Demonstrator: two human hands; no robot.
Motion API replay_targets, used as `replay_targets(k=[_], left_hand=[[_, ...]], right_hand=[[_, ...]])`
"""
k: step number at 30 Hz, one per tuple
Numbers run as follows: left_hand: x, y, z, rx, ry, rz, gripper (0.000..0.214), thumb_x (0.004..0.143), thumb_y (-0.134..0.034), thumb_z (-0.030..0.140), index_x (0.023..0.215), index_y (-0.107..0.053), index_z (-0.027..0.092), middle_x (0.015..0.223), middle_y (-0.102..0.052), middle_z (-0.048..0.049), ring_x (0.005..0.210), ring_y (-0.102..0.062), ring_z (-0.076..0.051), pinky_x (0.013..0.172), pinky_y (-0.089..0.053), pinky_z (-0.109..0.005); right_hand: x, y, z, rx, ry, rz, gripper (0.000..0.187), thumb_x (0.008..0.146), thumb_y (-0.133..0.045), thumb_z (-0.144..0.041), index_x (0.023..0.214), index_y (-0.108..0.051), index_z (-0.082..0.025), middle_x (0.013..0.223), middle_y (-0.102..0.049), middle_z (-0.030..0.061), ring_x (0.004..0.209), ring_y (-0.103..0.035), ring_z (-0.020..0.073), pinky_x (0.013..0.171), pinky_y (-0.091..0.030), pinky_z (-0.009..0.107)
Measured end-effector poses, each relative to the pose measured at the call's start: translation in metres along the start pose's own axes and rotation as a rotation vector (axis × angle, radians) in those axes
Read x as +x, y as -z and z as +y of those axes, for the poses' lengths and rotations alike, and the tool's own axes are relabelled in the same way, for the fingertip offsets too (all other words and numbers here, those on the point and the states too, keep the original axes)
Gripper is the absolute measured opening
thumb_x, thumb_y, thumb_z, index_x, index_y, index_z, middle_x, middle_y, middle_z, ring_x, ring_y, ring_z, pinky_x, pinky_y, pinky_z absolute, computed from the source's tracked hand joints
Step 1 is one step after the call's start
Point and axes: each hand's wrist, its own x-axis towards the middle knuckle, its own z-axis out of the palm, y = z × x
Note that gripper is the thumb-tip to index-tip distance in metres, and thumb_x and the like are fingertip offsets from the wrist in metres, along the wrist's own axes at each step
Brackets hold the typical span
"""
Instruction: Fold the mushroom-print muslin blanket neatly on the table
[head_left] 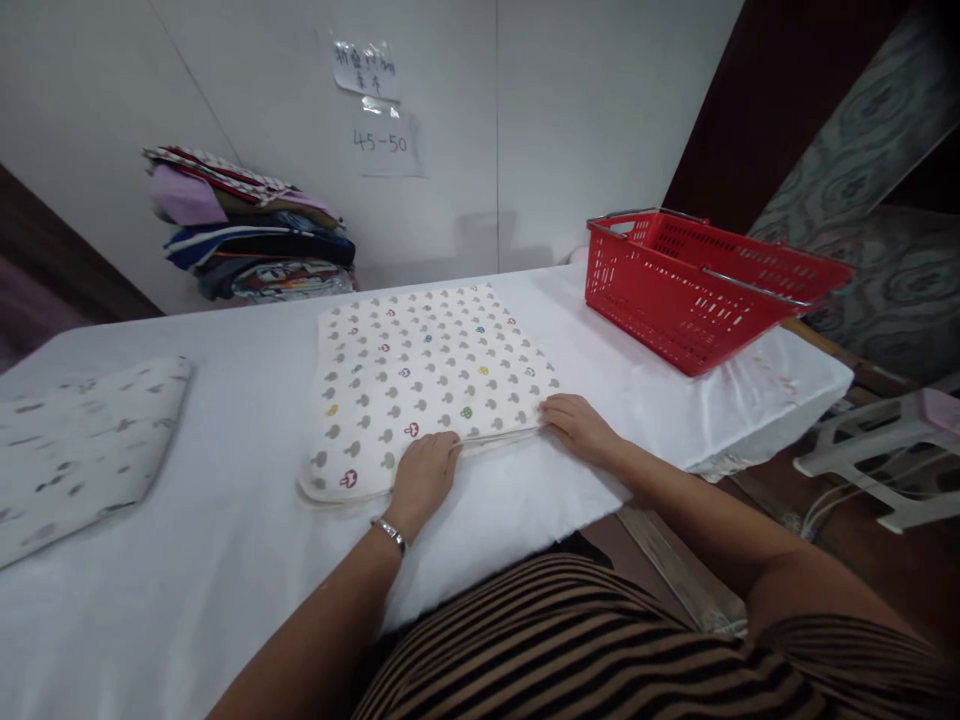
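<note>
- Mushroom-print cloth [439, 365]: layered flat on the white counter [244, 510].
- Left hand [424, 478], right hand [579, 427]: fingers on near edge; cannot tell whether pinching.
- Risk: uneven pull could skew the layers; smooth counter may allow slippage.

Mushroom-print cloth [431, 382]: off-white, grey motifs, scattered red, yellow, green, blue ones. Tablecloth [247, 450]: plain white. Shopping basket [651, 305]: red. Shirt [555, 640]: brown-and-black stripes.

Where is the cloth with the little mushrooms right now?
In the head view, the mushroom-print cloth lies on the white-covered table, left of the red basket, with the person's left hand and right hand at its near edge.
</note>
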Motion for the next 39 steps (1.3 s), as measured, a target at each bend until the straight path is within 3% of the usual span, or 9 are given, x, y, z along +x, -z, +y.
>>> replay_targets(k=[10, 22, 29, 34, 39], left_hand=[[-0.001, -0.001, -0.001, 0.000, -0.012, 0.010, 0.015, 0.092, -0.040, 0.025, 0.088, -0.053, 0.018, 0.077, -0.060, -0.0047, 0.075, -0.055, -0.021, 0.070, -0.041, -0.033], [-0.001, -0.003, 0.000, 0.022, 0.006, -0.007, 0.013, 0.091, -0.041, 0.023, 0.087, -0.053, 0.018, 0.078, -0.060, -0.0042, 0.075, -0.054, -0.020, 0.070, -0.042, -0.033], [-0.003, -0.001, 0.001, 0.022, -0.025, -0.008, 0.014, 0.091, -0.041, 0.020, 0.085, -0.054, 0.019, 0.078, -0.060, -0.0036, 0.076, -0.055, -0.019, 0.070, -0.042, -0.032], [-0.005, 0.001, 0.004, 0.074, -0.058, -0.023, 0.017, 0.091, -0.038, 0.016, 0.084, -0.053, 0.018, 0.081, -0.060, -0.0042, 0.077, -0.054, -0.019, 0.071, -0.042, -0.033], [-0.003, 0.001, 0.006, 0.101, -0.158, 0.023, 0.018, 0.088, -0.038, 0.010, 0.094, -0.054, 0.017, 0.100, -0.061, -0.0077, 0.090, -0.055, -0.021, 0.077, -0.043, -0.035]], right_hand=[[0.004, -0.001, 0.007, -0.060, 0.028, 0.005, 0.024, 0.094, -0.042, -0.022, 0.103, -0.063, -0.019, 0.110, -0.064, 0.0094, 0.109, -0.052, 0.0229, 0.089, -0.043, 0.041], [0.011, -0.010, -0.004, -0.068, 0.140, -0.041, 0.024, 0.094, -0.042, -0.019, 0.107, -0.062, -0.019, 0.117, -0.059, 0.0105, 0.115, -0.046, 0.0230, 0.089, -0.040, 0.039], [0.016, -0.004, -0.007, -0.059, 0.028, -0.083, 0.021, 0.092, -0.046, -0.020, 0.098, -0.066, -0.019, 0.092, -0.062, 0.0077, 0.088, -0.052, 0.0190, 0.076, -0.039, 0.033], [0.016, -0.001, -0.007, -0.032, 0.054, -0.099, 0.024, 0.094, -0.042, -0.020, 0.104, -0.063, -0.018, 0.089, -0.062, 0.0079, 0.085, -0.052, 0.0186, 0.075, -0.038, 0.032], [0.019, 0.000, -0.007, 0.024, 0.026, -0.100, 0.017, 0.091, -0.044, -0.019, 0.100, -0.059, -0.017, 0.089, -0.062, 0.0075, 0.086, -0.052, 0.0193, 0.075, -0.039, 0.032]])
